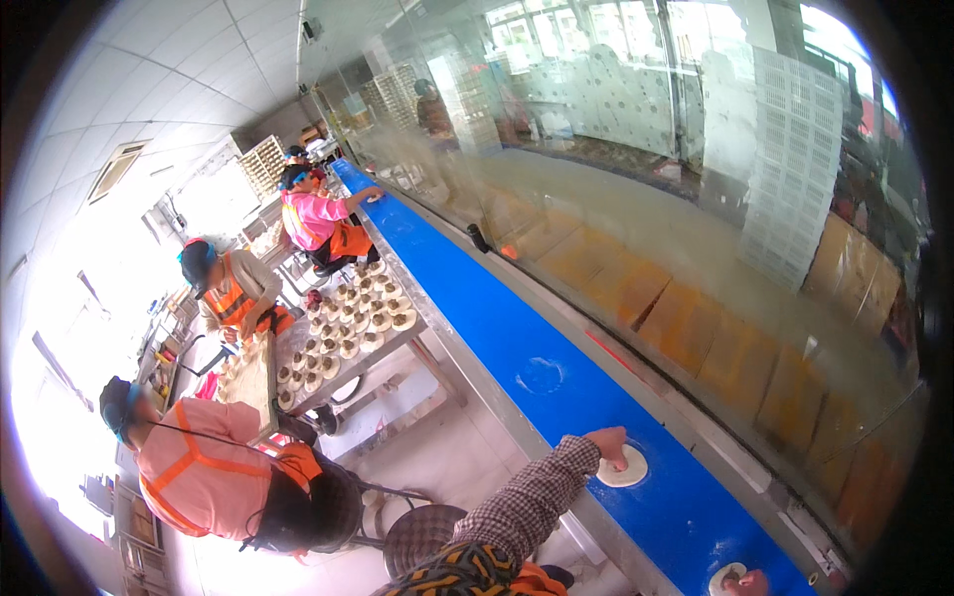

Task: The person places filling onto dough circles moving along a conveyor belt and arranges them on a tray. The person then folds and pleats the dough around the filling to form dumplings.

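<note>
A blue conveyor belt runs away from me toward the far left. My left hand, in a checked sleeve, is closed, its fingers reaching down onto a flat white dough round lying on the belt. At the lower edge, my right hand touches a second dough round. Most of that hand is cut off by the picture's edge, so its grip cannot be made out.
Left of the belt, a table holds several dough rounds topped with dark filling. A seated co-worker is near it, others farther back. A round stool stands beside me. A glass partition lines the belt's right side.
</note>
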Tool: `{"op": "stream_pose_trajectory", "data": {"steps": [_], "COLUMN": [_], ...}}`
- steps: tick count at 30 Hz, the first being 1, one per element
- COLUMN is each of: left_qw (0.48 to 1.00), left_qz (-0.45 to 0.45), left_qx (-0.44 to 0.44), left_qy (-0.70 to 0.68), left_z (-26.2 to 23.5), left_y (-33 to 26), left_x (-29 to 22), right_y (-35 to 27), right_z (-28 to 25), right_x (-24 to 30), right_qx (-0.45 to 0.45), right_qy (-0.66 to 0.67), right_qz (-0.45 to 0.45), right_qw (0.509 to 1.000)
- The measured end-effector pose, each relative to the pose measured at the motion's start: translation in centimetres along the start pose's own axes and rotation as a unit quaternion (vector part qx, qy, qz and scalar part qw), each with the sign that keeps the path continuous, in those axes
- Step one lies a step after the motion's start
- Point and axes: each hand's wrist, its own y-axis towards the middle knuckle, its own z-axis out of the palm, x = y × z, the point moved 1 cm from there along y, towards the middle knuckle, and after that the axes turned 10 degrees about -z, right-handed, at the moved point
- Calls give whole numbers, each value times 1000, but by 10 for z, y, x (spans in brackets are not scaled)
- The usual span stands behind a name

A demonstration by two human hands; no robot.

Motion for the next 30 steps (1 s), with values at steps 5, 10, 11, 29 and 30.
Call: {"op": "stream_pose_trajectory", "data": {"steps": [5,10,11,29,30], "left_qw": [993,866,785,483,492], "left_qz": [-26,-66,-53,23,23], "left_qx": [-51,-7,21,79,83], "left_qy": [-102,-495,-617,-872,-866], "left_z": [-6,10,17,29,30], "left_y": [-41,-94,-106,-151,-150], "left_x": [34,62,64,53,48], "right_y": [14,20,18,18,15], "right_z": [22,27,26,-6,-8], "right_x": [59,142,158,252,250], "right_qx": [-107,-75,-104,-162,-157], "right_qy": [65,100,105,410,459], "right_qz": [-30,-53,-100,-123,-116], "right_qw": [992,991,984,889,867]}}
